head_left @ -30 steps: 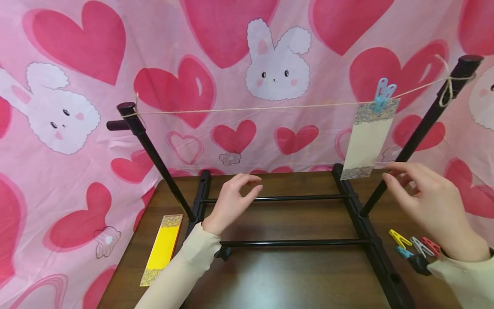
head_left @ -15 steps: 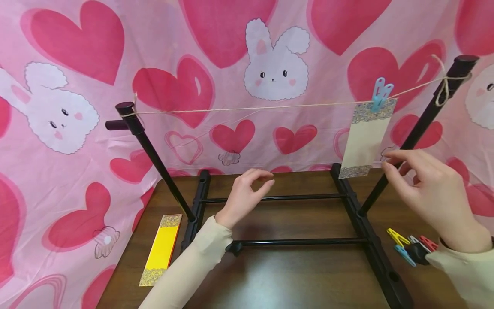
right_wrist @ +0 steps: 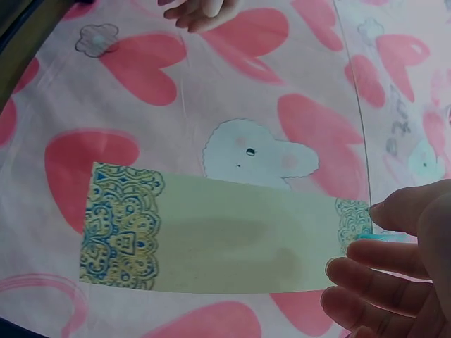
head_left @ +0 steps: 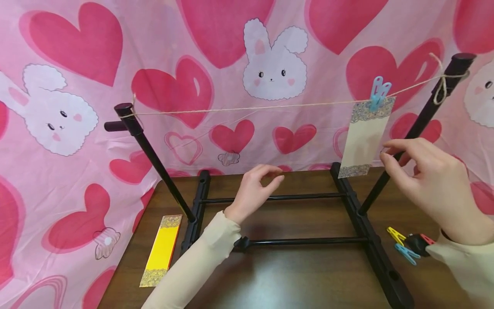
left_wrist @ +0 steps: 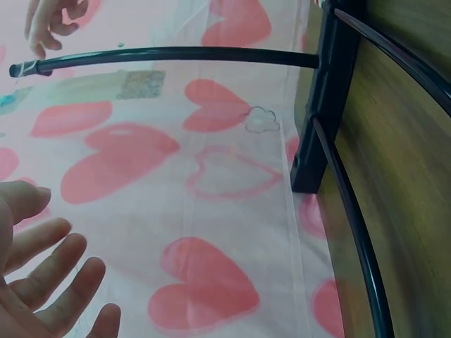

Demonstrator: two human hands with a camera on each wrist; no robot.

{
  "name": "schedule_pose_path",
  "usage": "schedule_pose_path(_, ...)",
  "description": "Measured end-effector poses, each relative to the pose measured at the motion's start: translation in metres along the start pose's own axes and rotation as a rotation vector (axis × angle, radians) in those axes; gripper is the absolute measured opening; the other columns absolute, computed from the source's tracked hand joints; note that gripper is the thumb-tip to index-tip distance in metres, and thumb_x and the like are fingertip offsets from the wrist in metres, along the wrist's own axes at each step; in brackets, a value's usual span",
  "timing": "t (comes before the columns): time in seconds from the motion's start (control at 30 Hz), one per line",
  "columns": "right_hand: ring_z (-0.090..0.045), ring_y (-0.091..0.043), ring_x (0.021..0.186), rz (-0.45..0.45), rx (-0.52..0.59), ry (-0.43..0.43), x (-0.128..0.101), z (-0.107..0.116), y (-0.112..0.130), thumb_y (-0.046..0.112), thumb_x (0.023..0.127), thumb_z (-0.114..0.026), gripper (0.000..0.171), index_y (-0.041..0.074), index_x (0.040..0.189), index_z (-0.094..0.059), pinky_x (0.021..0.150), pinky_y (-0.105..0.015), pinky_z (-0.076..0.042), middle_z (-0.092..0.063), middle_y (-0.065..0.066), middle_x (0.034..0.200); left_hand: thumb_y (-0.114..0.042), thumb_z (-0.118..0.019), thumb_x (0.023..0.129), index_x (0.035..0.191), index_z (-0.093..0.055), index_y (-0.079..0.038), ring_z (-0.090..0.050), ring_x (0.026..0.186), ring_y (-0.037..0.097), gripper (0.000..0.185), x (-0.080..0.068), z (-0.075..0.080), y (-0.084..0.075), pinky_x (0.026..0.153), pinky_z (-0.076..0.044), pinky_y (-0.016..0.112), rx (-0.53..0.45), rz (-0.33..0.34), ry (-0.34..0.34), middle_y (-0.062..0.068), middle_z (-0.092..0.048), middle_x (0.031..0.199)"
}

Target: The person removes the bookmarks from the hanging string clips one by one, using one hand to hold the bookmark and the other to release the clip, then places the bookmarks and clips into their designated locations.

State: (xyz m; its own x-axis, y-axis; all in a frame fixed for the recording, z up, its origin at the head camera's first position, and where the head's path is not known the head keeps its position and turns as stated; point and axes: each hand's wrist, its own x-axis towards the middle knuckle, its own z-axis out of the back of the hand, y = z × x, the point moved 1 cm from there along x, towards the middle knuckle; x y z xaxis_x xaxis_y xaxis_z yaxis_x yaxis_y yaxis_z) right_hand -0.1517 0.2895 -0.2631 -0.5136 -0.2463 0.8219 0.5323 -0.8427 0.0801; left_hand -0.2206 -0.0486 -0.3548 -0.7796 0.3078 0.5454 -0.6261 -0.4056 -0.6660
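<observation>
Cream bookmark (head_left: 364, 137), long and narrow, banded at both ends with blue-and-gold lace pattern, plain pale centre; hanging from a twine line (head_left: 247, 107) by a blue clothespin (head_left: 378, 92) near the right post of a black rack (head_left: 359, 214). Seen up close from the right wrist as a flat, uncreased strip against the pink heart-and-bunny cloth (head_left: 77, 43). Right hand (head_left: 426, 180) raised just beside the strip's right edge, fingers loosely bent, thumb and forefinger close together but gripping nothing visible. Left hand (head_left: 256, 191) hovering over the rack's rear crossbar, fingers relaxed and slightly spread, holding nothing. Yellow bookmark (head_left: 162, 250) lying flat on the wooden counter (head_left: 289, 279) at left; spare clothespins (head_left: 405, 244) at right.
</observation>
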Motion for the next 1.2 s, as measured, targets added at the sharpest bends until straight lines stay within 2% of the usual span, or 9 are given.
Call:
schedule_pose_path(0.17, -0.040, 0.006, 0.081, -0.002, -0.002, 0.012, 0.006, 0.004, 0.002, 0.038, 0.099, -0.059, 0.044, -0.002, 0.113, -0.072, 0.067, -0.009, -0.035, -0.071, -0.017, 0.093, -0.019, -0.077, 0.096, 0.117, -0.076, -0.012, -0.066, 0.099, 0.017, 0.022, 0.007, -0.006, -0.004, 0.089, -0.053, 0.027, -0.020, -0.037, -0.015, 0.004, -0.075, 0.110)
schedule_pose_path(0.43, -0.039, 0.013, 0.085, -0.035, 0.026, -0.008, 0.015, 0.007, 0.003, 0.024, 0.095, -0.065, 0.032, -0.002, 0.114, -0.072, 0.078, -0.002, -0.028, -0.071, -0.018, 0.096, -0.014, -0.078, 0.094, 0.116, -0.076, -0.010, -0.067, 0.099, 0.017, 0.022, 0.012, -0.016, -0.006, 0.091, -0.055, 0.026, -0.057, -0.059, -0.034, 0.005, -0.075, 0.108)
schedule_pose_path(0.67, -0.040, 0.011, 0.085, -0.020, 0.018, -0.014, 0.022, 0.012, 0.005, 0.025, 0.097, -0.064, 0.034, -0.004, 0.113, -0.072, 0.080, -0.002, -0.028, -0.070, -0.020, 0.095, -0.016, -0.078, 0.095, 0.119, -0.075, -0.006, -0.068, 0.101, 0.021, 0.026, 0.020, -0.026, -0.013, 0.095, -0.057, 0.033, -0.086, -0.057, -0.006, 0.008, -0.074, 0.111)
schedule_pose_path(0.8, -0.043, 0.004, 0.082, -0.012, 0.008, -0.025, 0.028, 0.013, 0.008, 0.024, 0.096, -0.065, 0.033, -0.004, 0.114, -0.072, 0.079, -0.002, -0.028, -0.071, -0.020, 0.096, -0.016, -0.077, 0.096, 0.120, -0.074, -0.007, -0.068, 0.101, 0.022, 0.026, 0.024, -0.030, -0.021, 0.095, -0.055, 0.029, -0.086, -0.065, 0.009, 0.006, -0.073, 0.113)
schedule_pose_path(0.97, -0.040, 0.009, 0.082, -0.012, -0.007, -0.019, 0.036, 0.015, 0.010, 0.020, 0.094, -0.068, 0.032, -0.003, 0.115, -0.072, 0.078, -0.003, -0.028, -0.071, -0.020, 0.094, -0.017, -0.077, 0.096, 0.119, -0.075, -0.007, -0.066, 0.099, 0.017, 0.025, 0.030, -0.036, -0.028, 0.092, -0.053, 0.023, -0.069, -0.095, 0.016, 0.004, -0.073, 0.112)
schedule_pose_path(1.2, -0.034, 0.019, 0.083, -0.025, 0.013, -0.022, 0.041, 0.016, 0.010, 0.017, 0.094, -0.069, 0.030, -0.003, 0.115, -0.072, 0.076, -0.003, -0.029, -0.069, -0.019, 0.094, -0.019, -0.076, 0.097, 0.121, -0.074, -0.008, -0.067, 0.102, 0.021, 0.027, 0.035, -0.041, -0.034, 0.093, -0.052, 0.020, -0.068, -0.097, 0.046, 0.004, -0.073, 0.115)
